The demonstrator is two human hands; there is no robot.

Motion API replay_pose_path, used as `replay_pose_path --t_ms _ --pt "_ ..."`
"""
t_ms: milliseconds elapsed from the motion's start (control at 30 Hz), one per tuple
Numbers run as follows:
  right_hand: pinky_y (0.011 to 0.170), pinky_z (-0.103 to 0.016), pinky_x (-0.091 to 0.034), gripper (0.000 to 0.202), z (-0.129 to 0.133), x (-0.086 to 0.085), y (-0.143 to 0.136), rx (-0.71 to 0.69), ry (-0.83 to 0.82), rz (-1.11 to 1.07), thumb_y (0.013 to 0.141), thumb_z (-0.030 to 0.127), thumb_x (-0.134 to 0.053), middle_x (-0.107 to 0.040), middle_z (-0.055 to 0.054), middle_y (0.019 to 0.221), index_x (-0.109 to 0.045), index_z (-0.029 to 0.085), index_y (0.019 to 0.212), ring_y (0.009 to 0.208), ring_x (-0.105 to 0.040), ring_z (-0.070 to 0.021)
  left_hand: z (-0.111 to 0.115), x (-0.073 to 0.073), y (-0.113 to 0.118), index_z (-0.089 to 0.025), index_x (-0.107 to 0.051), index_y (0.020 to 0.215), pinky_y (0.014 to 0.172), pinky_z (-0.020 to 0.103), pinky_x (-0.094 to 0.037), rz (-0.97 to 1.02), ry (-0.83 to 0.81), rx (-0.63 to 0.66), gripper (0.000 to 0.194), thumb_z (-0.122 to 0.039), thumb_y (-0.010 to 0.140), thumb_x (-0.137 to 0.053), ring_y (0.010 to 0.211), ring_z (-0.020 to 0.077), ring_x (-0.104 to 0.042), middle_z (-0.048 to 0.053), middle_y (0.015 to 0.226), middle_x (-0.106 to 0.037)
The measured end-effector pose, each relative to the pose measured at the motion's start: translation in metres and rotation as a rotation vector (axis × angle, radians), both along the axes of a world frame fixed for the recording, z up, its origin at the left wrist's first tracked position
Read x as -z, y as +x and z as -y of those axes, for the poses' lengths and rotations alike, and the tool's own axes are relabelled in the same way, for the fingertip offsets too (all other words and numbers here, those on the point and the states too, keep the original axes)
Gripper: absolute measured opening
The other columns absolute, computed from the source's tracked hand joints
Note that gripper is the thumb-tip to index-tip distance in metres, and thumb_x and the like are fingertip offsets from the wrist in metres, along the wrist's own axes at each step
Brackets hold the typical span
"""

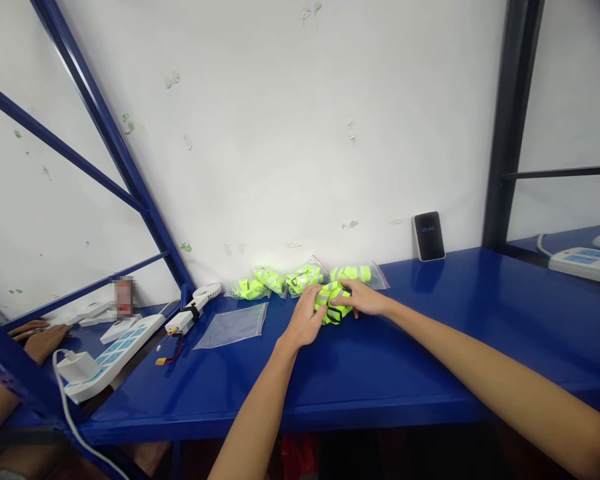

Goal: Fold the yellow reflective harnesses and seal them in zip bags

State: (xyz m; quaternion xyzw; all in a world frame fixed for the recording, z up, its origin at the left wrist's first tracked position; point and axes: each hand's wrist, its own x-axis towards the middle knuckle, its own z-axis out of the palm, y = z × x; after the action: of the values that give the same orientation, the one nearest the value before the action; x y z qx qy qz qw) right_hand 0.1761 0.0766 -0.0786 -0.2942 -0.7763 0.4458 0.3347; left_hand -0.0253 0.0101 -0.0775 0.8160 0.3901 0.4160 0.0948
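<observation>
A crumpled neon-yellow vest with grey reflective bands (334,313) lies on the blue table (380,373), between both hands. My left hand (306,317) grips its left side, fingers curled round the fabric. From the right, my right hand (363,299) holds the upper right part of the bundle, thumb over the cloth. Just behind, against the wall, sit several clear bags of folded yellow vests, among them a rolled one (351,273) and a bunched one (304,280). A flat clear zip bag (234,325) rests left of my hands.
Left of the flat bag are a white fan (207,291) and a battery pack with wires (180,321). A power strip (115,357) lies beyond the blue frame post, near another person's hands (45,341). A clock display (429,237) leans at the back right.
</observation>
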Motion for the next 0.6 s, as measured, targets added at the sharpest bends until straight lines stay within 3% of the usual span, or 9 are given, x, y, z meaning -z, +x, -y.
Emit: replay_pose_path --t_ms 100,267,367,433,600 --pt "0.035 -0.022 -0.046 0.039 0.003 0.0 -0.001 0.075 0.087 -0.019 0.076 0.04 -0.067 -0.063 -0.002 0.086 -0.06 0.018 0.107 0.049 -0.055 -0.0113 -0.001 0.005 0.003 -0.021 -0.043 0.133 0.108 0.045 -0.031 -0.059 -0.009 -0.04 0.053 -0.025 0.082 -0.056 0.126 0.0283 -0.043 0.013 0.135 -0.048" --pt "0.042 -0.026 -0.048 0.04 0.007 0.002 -0.008 0.125 0.246 0.042 0.086 0.044 -0.055 -0.068 -0.003 0.086 -0.06 0.023 0.12 0.042 -0.056 -0.0118 -0.016 0.012 -0.001 -0.022 -0.053 0.122 0.106 0.041 -0.034 0.061 -0.054 -0.051 0.043 -0.013 0.081 -0.051 0.12 0.0237 -0.05 0.009 0.126 -0.057" --pt "0.074 -0.036 -0.055 0.033 0.008 0.001 -0.014 0.162 0.481 0.052 0.089 0.042 -0.054 -0.069 -0.007 0.105 -0.068 0.023 0.112 0.079 -0.068 -0.0213 -0.03 0.016 -0.007 -0.018 -0.063 0.103 0.106 0.04 -0.035 0.263 -0.175 -0.095 0.031 -0.01 0.074 -0.057 0.117 0.0241 -0.053 0.008 0.12 -0.062" --pt "0.092 -0.041 -0.049 0.032 0.007 0.001 -0.015 0.173 0.635 0.117 0.091 0.043 -0.052 -0.065 -0.009 0.117 -0.07 0.025 0.111 0.104 -0.063 -0.0253 -0.039 0.02 -0.011 -0.017 -0.065 0.089 0.105 0.039 -0.035 0.346 -0.226 -0.117 0.022 -0.008 0.069 -0.06 0.115 0.0239 -0.055 0.008 0.117 -0.064" --pt "0.103 -0.053 -0.038 0.035 0.007 0.001 -0.011 0.203 0.867 0.338 0.095 0.043 -0.046 -0.052 -0.008 0.139 -0.063 0.032 0.124 0.126 -0.049 -0.0311 -0.049 0.026 -0.019 -0.015 -0.066 0.082 0.096 0.034 -0.041 0.326 -0.208 -0.151 0.012 -0.012 0.072 -0.06 0.105 0.0215 -0.059 0.006 0.106 -0.067"
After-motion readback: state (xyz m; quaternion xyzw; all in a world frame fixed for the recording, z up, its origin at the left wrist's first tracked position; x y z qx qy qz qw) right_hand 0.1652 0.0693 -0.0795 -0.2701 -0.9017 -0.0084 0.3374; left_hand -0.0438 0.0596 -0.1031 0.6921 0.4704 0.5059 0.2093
